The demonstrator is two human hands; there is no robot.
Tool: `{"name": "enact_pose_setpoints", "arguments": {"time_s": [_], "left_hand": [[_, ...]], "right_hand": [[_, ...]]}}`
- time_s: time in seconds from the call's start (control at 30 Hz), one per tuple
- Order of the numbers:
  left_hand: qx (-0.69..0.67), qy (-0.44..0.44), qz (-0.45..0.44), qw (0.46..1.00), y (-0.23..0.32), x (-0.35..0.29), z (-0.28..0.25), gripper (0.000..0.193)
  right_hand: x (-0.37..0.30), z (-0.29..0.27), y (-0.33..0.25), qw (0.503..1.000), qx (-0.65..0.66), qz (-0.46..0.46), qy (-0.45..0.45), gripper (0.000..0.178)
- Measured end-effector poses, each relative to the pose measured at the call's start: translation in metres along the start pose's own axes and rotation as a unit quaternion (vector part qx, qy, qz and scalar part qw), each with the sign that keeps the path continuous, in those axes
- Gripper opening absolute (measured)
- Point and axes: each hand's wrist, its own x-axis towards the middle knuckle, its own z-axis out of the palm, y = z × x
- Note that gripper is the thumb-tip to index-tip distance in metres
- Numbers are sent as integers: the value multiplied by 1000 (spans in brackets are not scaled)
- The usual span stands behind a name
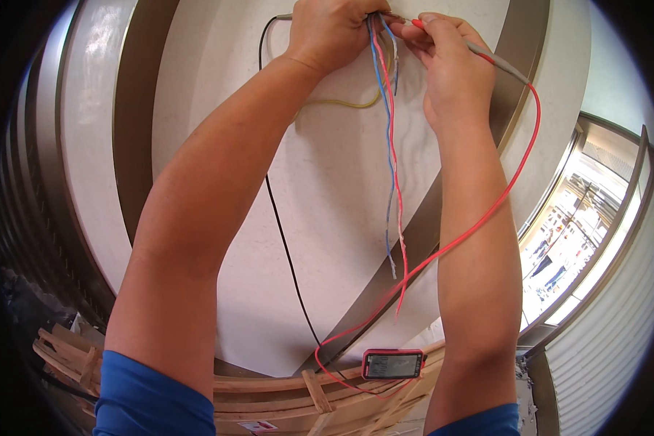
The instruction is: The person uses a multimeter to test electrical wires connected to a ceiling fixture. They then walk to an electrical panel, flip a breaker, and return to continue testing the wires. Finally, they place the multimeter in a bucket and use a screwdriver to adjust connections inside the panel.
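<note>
Both my arms reach up to the top of the view. My left hand [330, 33] is closed around the black-lead test probe [283, 17], whose grey tail sticks out on the left. Electrical wires hang at its fingertips: a blue wire [389, 145] and a red wire [394, 160] dangle long, and a shorter blue-and-white wire [395, 58] curls beside them. My right hand [458, 69] pinches a red test probe [498, 62], its tip pointing left to the wires by my left fingers. Whether the tips touch metal is too small to tell.
A multimeter [392, 365] with a red rim rests on a wooden pallet frame [316, 392] below. Its red lead [501, 200] and black lead [285, 240] run up to my hands. A yellowish wire [341, 104] lies against the white panel [218, 94]. A window [574, 225] opens at right.
</note>
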Motion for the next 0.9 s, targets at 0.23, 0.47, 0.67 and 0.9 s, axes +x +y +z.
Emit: {"name": "enact_pose_setpoints", "arguments": {"time_s": [0.23,0.47,0.67,0.9], "left_hand": [[8,-4,3,1000,1,0,-2,6],[11,-8,-6,1000,2,0,-1,5],[21,-8,-7,1000,2,2,-2,5],[18,-9,-14,1000,4,4,-2,5]], "right_hand": [[6,-4,2,1000,-12,21,-5,16],[12,-3,12,999,29,20,-2,15],[10,2,13,1000,-23,-18,-2,17],[11,-2,7,1000,12,17,-12,17]]}}
